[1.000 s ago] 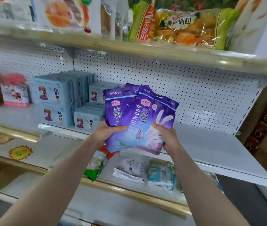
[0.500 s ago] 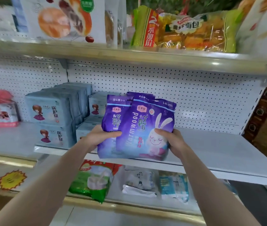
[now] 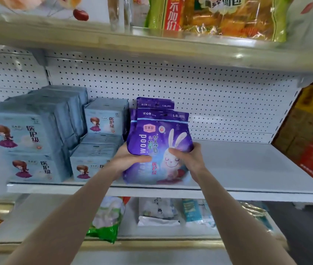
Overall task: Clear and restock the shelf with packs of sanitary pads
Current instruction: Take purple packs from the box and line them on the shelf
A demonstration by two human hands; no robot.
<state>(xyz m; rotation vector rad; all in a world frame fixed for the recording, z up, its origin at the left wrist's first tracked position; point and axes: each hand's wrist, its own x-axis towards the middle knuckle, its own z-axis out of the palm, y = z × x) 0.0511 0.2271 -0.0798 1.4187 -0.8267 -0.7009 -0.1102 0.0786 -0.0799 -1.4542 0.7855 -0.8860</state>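
As hands (image 3: 128, 159) (image 3: 187, 156) grip purple packs (image 3: 159, 136), thumbs (image 3: 142, 159) pressing

Bright even light, glare on upper shelf lip (image 3: 237, 55), wide-angle bend, blurry edges.

Rabbit packs (image 3: 159, 142) upright on shelf (image 3: 247, 169), just right of stacked packs (image 3: 102, 142).

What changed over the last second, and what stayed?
The purple packs, held fanned and tilted in front of the shelf, were squared upright and brought down to the white shelf beside the blue packs. Both the left hand and right hand still grip them; the blue packs did not move.
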